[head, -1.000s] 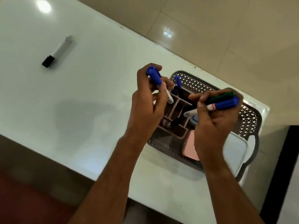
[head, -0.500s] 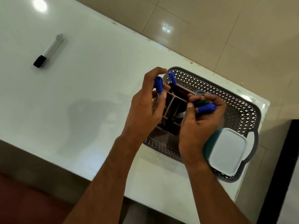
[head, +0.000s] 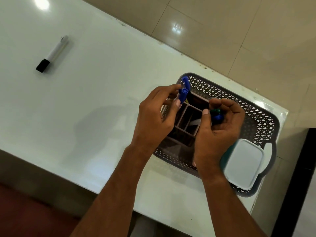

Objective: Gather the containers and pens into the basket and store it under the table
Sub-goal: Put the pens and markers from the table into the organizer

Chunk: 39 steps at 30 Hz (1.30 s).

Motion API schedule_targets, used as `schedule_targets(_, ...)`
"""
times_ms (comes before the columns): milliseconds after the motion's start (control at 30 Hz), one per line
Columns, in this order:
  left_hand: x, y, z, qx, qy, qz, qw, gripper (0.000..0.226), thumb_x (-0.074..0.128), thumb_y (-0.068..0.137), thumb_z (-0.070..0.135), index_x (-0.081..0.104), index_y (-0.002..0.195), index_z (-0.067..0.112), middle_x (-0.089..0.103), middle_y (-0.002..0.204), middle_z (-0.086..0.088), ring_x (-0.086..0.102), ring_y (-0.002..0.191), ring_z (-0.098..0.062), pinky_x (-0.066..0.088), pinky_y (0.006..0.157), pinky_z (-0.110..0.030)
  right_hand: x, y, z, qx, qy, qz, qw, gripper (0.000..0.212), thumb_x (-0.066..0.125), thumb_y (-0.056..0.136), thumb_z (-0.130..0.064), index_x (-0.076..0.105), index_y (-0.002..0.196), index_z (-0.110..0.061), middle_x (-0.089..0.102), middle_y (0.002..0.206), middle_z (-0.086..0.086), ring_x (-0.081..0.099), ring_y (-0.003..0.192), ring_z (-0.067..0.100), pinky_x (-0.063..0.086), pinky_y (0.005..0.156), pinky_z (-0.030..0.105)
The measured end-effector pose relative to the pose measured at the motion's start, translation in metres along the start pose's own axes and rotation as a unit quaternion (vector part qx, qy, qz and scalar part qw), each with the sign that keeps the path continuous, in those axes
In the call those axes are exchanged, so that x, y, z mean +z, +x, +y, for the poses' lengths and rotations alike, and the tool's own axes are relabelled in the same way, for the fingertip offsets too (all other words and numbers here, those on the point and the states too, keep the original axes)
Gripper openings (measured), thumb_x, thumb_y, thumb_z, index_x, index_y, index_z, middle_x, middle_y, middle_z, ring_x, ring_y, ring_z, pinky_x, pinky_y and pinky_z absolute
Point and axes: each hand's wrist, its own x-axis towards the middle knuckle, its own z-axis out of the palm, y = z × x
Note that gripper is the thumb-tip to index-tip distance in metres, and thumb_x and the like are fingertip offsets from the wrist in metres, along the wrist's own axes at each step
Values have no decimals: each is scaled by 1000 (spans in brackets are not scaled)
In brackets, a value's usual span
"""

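Note:
A grey perforated basket (head: 253, 115) sits at the table's right end. Inside it stands a brown divided pen holder (head: 188, 120), and a lidded white container (head: 242, 165) lies at its near right end. My left hand (head: 153, 117) grips a blue-capped marker (head: 183, 96) upright over the holder's far left corner. Another blue-capped marker (head: 186, 82) stands in the holder just behind it. My right hand (head: 220, 130) holds a blue and a green marker (head: 216, 114) over the holder's right side. A black-capped white marker (head: 52, 54) lies alone on the table far left.
The white table (head: 95, 93) ends close behind and to the right of the basket, with beige floor tiles (head: 239, 31) beyond. A dark vertical edge (head: 297, 177) stands at the right. The near table edge runs below my forearms.
Both hands have lowered toward the pen holder. The markers in my right hand have turned from lying sideways to pointing down into it. The left hand's marker sank lower.

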Motion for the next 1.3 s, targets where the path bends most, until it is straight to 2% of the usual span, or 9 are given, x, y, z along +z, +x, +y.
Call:
schedule_targets(267, -48, 21, -19, -73, 27, 158, 984, 18, 62, 99, 6, 74, 113, 5, 76, 106, -5, 73, 95, -14, 57, 80, -18, -6, 2, -2, -34, -47, -25, 998, 38, 67, 93, 10, 55, 123, -11, 65, 123, 24, 66, 117, 33, 55, 105, 52)
schedule_targets(433, -119, 51, -69, -117, 102, 251, 955, 20, 58, 96, 9, 75, 107, 6, 75, 103, -6, 71, 92, -12, 55, 76, -18, -7, 8, -15, -136, -108, -4, 985, 34, 67, 94, 4, 52, 123, -8, 61, 119, 21, 65, 106, 28, 55, 96, 29)
schedule_targets(567, -173, 60, -117, -153, 180, 297, 925, 23, 57, 94, 12, 73, 109, 6, 72, 106, -9, 66, 92, -11, 52, 77, -14, 21, 8, -34, -230, -115, -45, 965, 29, 66, 96, 2, 55, 122, -2, 57, 117, 19, 63, 102, 41, 56, 89, 52)
schedule_targets(633, -192, 60, -139, -176, 215, 298, 913, 25, 57, 94, 12, 70, 114, 4, 69, 110, -12, 63, 94, -13, 51, 84, -14, 52, 3, -45, -272, -108, -97, 951, 22, 66, 94, 5, 60, 114, 7, 57, 113, 13, 64, 98, 43, 55, 84, 57)
schedule_targets(733, -213, 61, -166, -221, 267, 254, 903, 33, 60, 96, 13, 64, 128, 2, 63, 126, -17, 61, 117, -26, 36, 96, -5, 103, -6, -63, -303, -77, -181, 932, 19, 66, 89, 12, 64, 107, 10, 62, 109, 11, 62, 98, 34, 53, 83, 43)
schedule_targets(833, -224, 66, -185, -265, 312, 189, 893, 43, 63, 100, 21, 59, 138, 3, 58, 136, -20, 52, 130, -35, 36, 107, -26, 143, -18, -68, -304, -65, -232, 922, 24, 65, 87, 17, 66, 110, 9, 68, 108, 17, 62, 100, 31, 51, 87, 34)
schedule_targets(933, -230, 68, -193, -245, 347, 166, 890, 33, 64, 98, 21, 66, 127, 5, 61, 125, -20, 53, 121, -39, 43, 101, -42, 171, -33, -59, -307, -70, -262, 912, 29, 63, 86, 17, 67, 113, 6, 69, 111, 15, 62, 104, 29, 50, 91, 32)
schedule_targets(1133, -230, 59, -193, -235, 318, 193, 898, 17, 65, 96, 18, 72, 108, 9, 65, 104, -15, 56, 105, -33, 32, 82, -21, 222, -54, -18, -267, -243, -410, 837, 59, 62, 79, 7, 57, 137, -6, 60, 130, 13, 52, 124, 33, 50, 102, 43)
schedule_targets(1300, -219, 38, -185, -238, 277, 203, 909, 17, 66, 95, 17, 71, 110, 12, 68, 107, -8, 60, 104, -27, 33, 84, -15, 281, -64, 1, -301, -329, -468, 763, 70, 65, 79, 4, 51, 147, -6, 53, 147, 23, 50, 136, 40, 47, 107, 46)
